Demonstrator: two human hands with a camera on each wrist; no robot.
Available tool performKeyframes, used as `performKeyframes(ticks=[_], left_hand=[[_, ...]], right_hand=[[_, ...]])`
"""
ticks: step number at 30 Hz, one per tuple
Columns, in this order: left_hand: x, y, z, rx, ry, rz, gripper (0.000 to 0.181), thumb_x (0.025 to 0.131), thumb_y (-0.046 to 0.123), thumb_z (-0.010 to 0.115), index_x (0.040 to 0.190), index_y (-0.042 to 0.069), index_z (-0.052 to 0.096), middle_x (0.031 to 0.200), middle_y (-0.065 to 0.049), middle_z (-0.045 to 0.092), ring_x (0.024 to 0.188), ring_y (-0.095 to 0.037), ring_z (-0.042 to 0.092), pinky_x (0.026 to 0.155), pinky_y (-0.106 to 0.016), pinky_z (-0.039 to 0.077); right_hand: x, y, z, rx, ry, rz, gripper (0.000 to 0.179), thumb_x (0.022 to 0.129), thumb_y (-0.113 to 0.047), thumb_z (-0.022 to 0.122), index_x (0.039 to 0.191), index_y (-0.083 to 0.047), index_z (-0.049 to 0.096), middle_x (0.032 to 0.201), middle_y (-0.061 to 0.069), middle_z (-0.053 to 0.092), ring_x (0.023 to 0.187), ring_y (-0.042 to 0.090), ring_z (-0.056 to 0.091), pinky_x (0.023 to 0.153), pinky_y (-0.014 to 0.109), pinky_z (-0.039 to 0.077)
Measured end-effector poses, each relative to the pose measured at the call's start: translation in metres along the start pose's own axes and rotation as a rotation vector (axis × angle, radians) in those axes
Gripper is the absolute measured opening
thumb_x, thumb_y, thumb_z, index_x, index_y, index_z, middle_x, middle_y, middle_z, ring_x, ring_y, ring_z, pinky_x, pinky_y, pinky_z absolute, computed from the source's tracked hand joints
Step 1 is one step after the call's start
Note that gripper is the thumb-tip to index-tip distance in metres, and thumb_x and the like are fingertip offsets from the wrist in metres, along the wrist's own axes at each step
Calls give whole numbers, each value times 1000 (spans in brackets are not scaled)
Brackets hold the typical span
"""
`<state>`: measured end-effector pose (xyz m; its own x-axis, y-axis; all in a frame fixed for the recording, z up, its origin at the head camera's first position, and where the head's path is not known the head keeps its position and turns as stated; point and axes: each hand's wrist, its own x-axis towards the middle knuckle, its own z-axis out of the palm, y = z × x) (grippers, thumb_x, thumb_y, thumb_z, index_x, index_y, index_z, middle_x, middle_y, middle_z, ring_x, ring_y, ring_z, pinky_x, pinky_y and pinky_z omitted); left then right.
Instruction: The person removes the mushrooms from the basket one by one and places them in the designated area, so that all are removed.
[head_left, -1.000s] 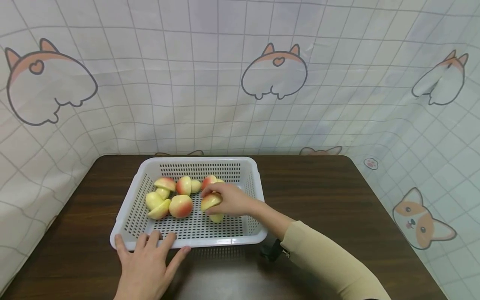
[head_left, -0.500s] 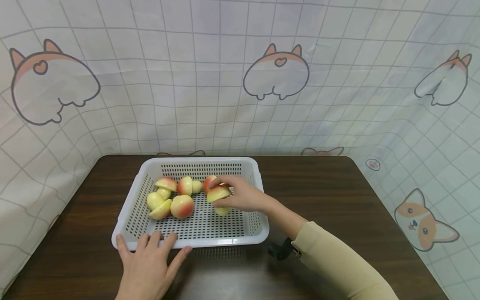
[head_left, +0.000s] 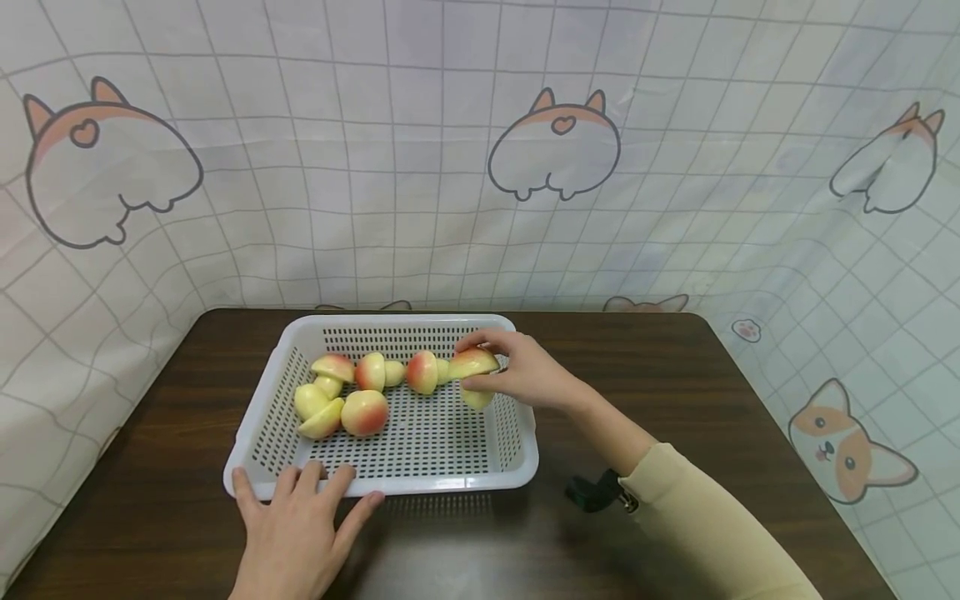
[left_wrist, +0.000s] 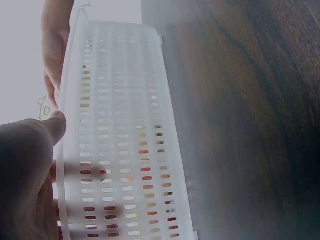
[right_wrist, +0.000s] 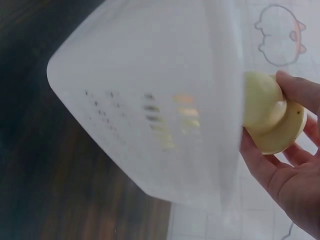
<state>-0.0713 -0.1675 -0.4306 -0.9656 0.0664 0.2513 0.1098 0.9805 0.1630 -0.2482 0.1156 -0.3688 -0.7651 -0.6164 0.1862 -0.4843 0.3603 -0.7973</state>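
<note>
My right hand [head_left: 528, 371] holds a mushroom [head_left: 474, 363] by its red-and-yellow cap, with the pale stem pointing down, at the right end of the white basket [head_left: 405, 485]. In the right wrist view, fingers and thumb lie around the edge of that mushroom [right_wrist: 265, 107], and the basket's wall hides part of it. My left hand [head_left: 296, 525] rests on the near left rim with fingers spread over it; in the left wrist view its thumb [left_wrist: 57, 125] lies at the rim. Several more mushrooms sit in the basket, including one with its cap upward [head_left: 364, 413].
The basket has slotted walls and stands on a dark wooden table [head_left: 615, 358]. A black strap-like item [head_left: 592, 492] shows beside the right sleeve [head_left: 712, 517]. Behind hangs a white gridded curtain [head_left: 420, 250] with cartoon dogs.
My right hand has carried its mushroom to the right and toward the back of the basket, uncovering another mushroom in the back row. The left hand stays on the rim.
</note>
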Motion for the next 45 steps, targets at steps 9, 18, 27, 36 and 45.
performKeyframes(ticks=[9,18,27,36,45], left_hand=[[-2,-2,-2,19,-56,-28,59,96,68,56,117,15,70,106,-17,63,113,-45,55,100,-86,-4],[-4,-3,-3,22,-63,-34,59,95,68,56,118,16,70,111,-17,64,115,-46,54,100,-86,-3],[-5,-4,-4,12,-34,-27,56,94,66,60,117,16,71,109,-17,64,114,-46,55,100,-87,-2],[-5,-5,-4,13,-27,-28,56,95,66,59,116,16,71,108,-16,64,114,-46,55,101,-86,-3],[-5,-6,-4,0,-10,-19,54,95,65,60,116,16,71,108,-17,64,113,-46,55,101,-86,-2]], right_hand=[[-11,7,-24,29,65,27,43,87,-16,85,126,-12,67,114,2,69,97,23,64,78,37,54],[-22,16,-41,21,116,72,44,89,-16,83,129,-10,66,117,3,68,100,24,63,79,38,55],[-34,30,-60,54,150,106,46,90,-15,83,130,-7,64,122,8,66,105,26,63,82,35,54],[-41,53,-72,36,171,150,46,91,-17,81,132,-6,63,127,10,64,107,27,62,85,37,52],[-47,86,-70,64,152,190,46,93,-14,79,133,-1,61,127,16,63,104,30,62,82,34,54]])
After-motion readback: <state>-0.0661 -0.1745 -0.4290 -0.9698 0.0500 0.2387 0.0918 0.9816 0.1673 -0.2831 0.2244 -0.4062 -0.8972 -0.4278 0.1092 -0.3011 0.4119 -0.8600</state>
